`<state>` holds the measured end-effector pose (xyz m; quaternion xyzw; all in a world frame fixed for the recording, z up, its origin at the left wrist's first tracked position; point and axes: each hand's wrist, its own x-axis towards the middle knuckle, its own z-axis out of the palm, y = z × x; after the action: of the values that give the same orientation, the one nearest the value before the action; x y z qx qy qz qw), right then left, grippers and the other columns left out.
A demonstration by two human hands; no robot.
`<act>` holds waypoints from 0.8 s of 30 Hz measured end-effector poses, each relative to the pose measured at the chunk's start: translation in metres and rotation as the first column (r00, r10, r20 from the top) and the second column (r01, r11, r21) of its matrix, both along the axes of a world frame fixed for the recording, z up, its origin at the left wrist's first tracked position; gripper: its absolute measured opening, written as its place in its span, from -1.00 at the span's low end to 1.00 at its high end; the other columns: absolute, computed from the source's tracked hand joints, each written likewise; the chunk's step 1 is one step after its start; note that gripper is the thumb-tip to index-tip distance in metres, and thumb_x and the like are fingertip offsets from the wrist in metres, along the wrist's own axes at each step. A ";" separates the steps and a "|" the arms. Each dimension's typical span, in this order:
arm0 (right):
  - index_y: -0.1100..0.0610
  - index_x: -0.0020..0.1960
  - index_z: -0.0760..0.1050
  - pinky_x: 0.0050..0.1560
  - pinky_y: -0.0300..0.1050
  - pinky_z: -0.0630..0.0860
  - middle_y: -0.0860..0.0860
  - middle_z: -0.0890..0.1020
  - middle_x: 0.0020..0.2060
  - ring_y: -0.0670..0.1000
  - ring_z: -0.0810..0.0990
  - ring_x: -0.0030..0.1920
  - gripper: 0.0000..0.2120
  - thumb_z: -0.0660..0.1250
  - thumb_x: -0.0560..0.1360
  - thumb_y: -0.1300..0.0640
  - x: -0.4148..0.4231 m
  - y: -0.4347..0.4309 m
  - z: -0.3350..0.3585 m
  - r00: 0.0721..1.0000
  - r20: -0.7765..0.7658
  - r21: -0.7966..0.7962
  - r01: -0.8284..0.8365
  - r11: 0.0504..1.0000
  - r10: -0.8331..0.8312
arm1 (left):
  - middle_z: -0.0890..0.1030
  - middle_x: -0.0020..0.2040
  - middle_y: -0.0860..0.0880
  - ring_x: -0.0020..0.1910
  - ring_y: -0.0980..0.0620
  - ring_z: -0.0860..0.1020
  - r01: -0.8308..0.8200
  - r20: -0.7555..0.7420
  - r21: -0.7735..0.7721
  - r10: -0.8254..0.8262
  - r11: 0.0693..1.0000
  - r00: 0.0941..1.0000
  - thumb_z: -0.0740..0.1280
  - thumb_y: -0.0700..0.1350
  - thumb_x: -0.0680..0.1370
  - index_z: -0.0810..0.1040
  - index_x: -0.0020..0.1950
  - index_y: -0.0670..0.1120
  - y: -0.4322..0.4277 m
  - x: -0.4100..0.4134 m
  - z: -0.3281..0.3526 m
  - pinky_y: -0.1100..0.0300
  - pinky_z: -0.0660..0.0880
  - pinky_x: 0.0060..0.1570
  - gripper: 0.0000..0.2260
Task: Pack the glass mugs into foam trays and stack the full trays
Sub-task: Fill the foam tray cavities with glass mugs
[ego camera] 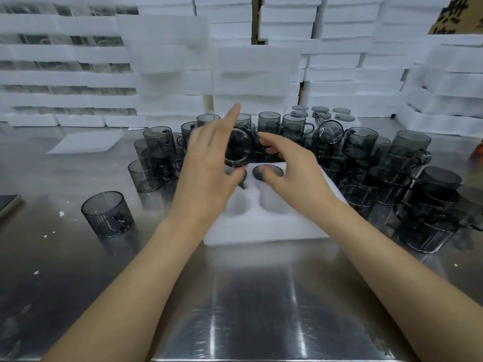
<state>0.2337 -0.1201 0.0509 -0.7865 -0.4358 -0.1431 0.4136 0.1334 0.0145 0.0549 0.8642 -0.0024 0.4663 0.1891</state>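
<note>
So nearest the camera it's just the bare steel table [261, 296], then the foam tray [261, 228] sitting dead centre. Its two near pockets are empty. The far right pocket already has a seated mug [268, 171], base up. Just over the far left pocket, the left hand [209, 165] grips a smoky glass mug [237, 147], tipped so the base faces us, thumb under it and index finger sticking out straight. The right hand [292, 171] is just beside it with fingers curved. Honestly can't tell whether it's actually got hold of the glass or is only guiding.

My read is that filling this tray has barely started, and this mug looks headed for the far left pocket. Next move needs it turned upside down and lined up with the pocket.

Loose mugs crowd the left [154, 152] and right [418, 184], and beyond them are walls of stacked foam trays [261, 74].
</note>
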 end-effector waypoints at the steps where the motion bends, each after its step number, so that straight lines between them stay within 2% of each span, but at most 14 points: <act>1: 0.11 0.38 0.41 0.23 -0.17 0.42 -0.03 0.58 0.21 -0.05 0.52 0.18 -0.49 0.38 0.44 0.25 -0.001 0.001 0.001 0.999 0.018 0.012 -0.038 0.999 0.038 | 0.48 0.19 -0.09 0.18 0.05 0.39 0.063 0.008 -0.022 -0.063 0.998 0.998 0.50 -0.34 0.36 0.20 0.52 -0.11 -0.004 0.001 -0.001 0.45 0.28 0.20 -0.19; 3: 0.10 0.32 0.45 0.10 -0.22 0.49 -0.05 0.62 0.12 -0.07 0.56 0.08 -0.51 0.39 0.42 0.29 -0.002 0.001 0.002 0.997 0.015 0.049 -0.077 0.996 0.076 | 0.44 0.17 -0.05 0.15 0.18 0.41 0.162 0.027 -0.050 -0.161 0.986 0.987 0.46 -0.41 0.35 0.18 0.52 -0.09 -0.008 0.002 -0.003 0.41 0.42 0.09 -0.17; 5: 0.11 0.29 0.48 -0.08 -0.35 0.49 -0.05 0.64 0.04 -0.09 0.57 0.00 -0.51 0.39 0.39 0.35 -0.003 0.001 0.004 0.996 -0.016 0.105 -0.084 0.991 0.086 | 0.40 0.17 0.01 0.14 0.29 0.39 0.190 0.038 -0.078 -0.188 0.979 0.981 0.42 -0.44 0.35 0.17 0.53 -0.06 -0.008 0.003 -0.004 0.41 0.46 0.04 -0.17; 7: 0.14 0.30 0.47 -0.12 -0.37 0.49 -0.01 0.63 0.03 -0.08 0.57 -0.04 -0.50 0.36 0.38 0.37 -0.004 0.000 0.004 0.995 -0.009 0.126 -0.097 0.987 0.099 | 0.38 0.15 0.00 0.12 0.37 0.37 0.182 0.052 -0.140 -0.177 0.973 0.983 0.44 -0.42 0.35 0.18 0.53 -0.04 -0.005 0.004 -0.003 0.43 0.46 0.02 -0.17; 10: 0.19 0.35 0.44 -0.01 -0.26 0.51 0.05 0.61 0.07 -0.03 0.57 -0.04 -0.49 0.37 0.42 0.35 -0.005 0.000 0.004 0.995 0.035 0.133 -0.095 0.986 0.091 | 0.35 0.13 0.04 0.11 0.38 0.37 0.175 0.052 -0.247 -0.167 0.953 0.985 0.48 -0.37 0.35 0.21 0.51 -0.01 -0.002 0.004 -0.003 0.40 0.48 0.05 -0.18; 13: 0.21 0.35 0.44 0.07 -0.22 0.52 0.06 0.60 0.12 -0.01 0.59 -0.03 -0.48 0.36 0.41 0.38 -0.005 -0.001 0.004 0.993 0.064 0.158 -0.106 0.982 0.097 | 0.30 0.08 0.14 0.10 0.31 0.40 0.178 0.047 -0.258 -0.171 0.950 0.984 0.49 -0.35 0.36 0.29 0.47 -0.01 -0.003 0.004 -0.004 0.26 0.51 0.11 -0.25; 15: 0.20 0.37 0.41 0.15 -0.18 0.51 0.04 0.58 0.16 -0.04 0.59 0.04 -0.48 0.36 0.42 0.35 -0.005 -0.002 0.003 0.992 0.044 0.152 -0.127 0.980 0.122 | 0.32 0.10 0.08 0.07 0.31 0.41 0.179 0.062 -0.255 -0.169 0.950 0.984 0.50 -0.36 0.35 0.39 0.42 -0.08 -0.005 0.004 -0.004 0.38 0.50 0.02 -0.33; 17: 0.19 0.43 0.34 0.26 -0.22 0.44 0.02 0.52 0.28 -0.11 0.54 0.19 -0.44 0.37 0.46 0.29 -0.006 -0.002 0.002 0.984 -0.013 0.119 -0.173 0.978 0.176 | 0.33 0.11 0.05 0.05 0.35 0.43 0.180 0.064 -0.282 -0.169 0.942 0.984 0.51 -0.36 0.34 0.45 0.36 -0.10 -0.004 0.004 -0.004 0.46 0.47 -0.07 -0.38; 20: 0.13 0.54 0.10 0.40 -0.24 0.29 0.01 0.33 0.45 -0.15 0.35 0.39 -0.28 0.39 0.50 0.10 -0.006 -0.002 0.002 0.957 -0.146 0.057 -0.245 0.968 0.251 | 0.33 0.14 0.13 0.04 0.38 0.48 0.224 0.016 -0.364 -0.235 0.904 0.972 0.47 -0.37 0.36 0.41 0.40 -0.05 -0.005 0.003 -0.003 0.43 0.50 -0.04 -0.35; 22: 0.12 0.56 -0.03 0.45 -0.17 0.23 0.00 0.27 0.48 -0.14 0.27 0.44 -0.13 0.40 0.45 -0.05 -0.005 -0.002 0.003 0.938 -0.236 0.055 -0.247 0.967 0.253 | 0.34 0.17 0.10 0.07 0.39 0.51 0.290 -0.015 -0.385 -0.320 0.876 0.947 0.45 -0.37 0.38 0.36 0.44 -0.06 -0.006 0.003 -0.004 0.49 0.44 0.04 -0.34; 24: 0.14 0.53 0.00 0.44 -0.11 0.26 0.02 0.28 0.44 -0.12 0.29 0.42 -0.11 0.42 0.40 -0.10 -0.004 -0.002 0.003 0.940 -0.277 0.077 -0.183 0.980 0.198 | 0.37 0.16 -0.01 0.11 0.37 0.51 0.342 -0.051 -0.384 -0.389 0.858 0.920 0.41 -0.38 0.42 0.34 0.44 -0.04 -0.007 0.004 -0.007 0.50 0.39 0.13 -0.36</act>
<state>0.2292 -0.1222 0.0539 -0.7424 -0.4424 0.0010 0.5031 0.1372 0.0078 0.0482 0.8248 -0.0673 0.3583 0.4321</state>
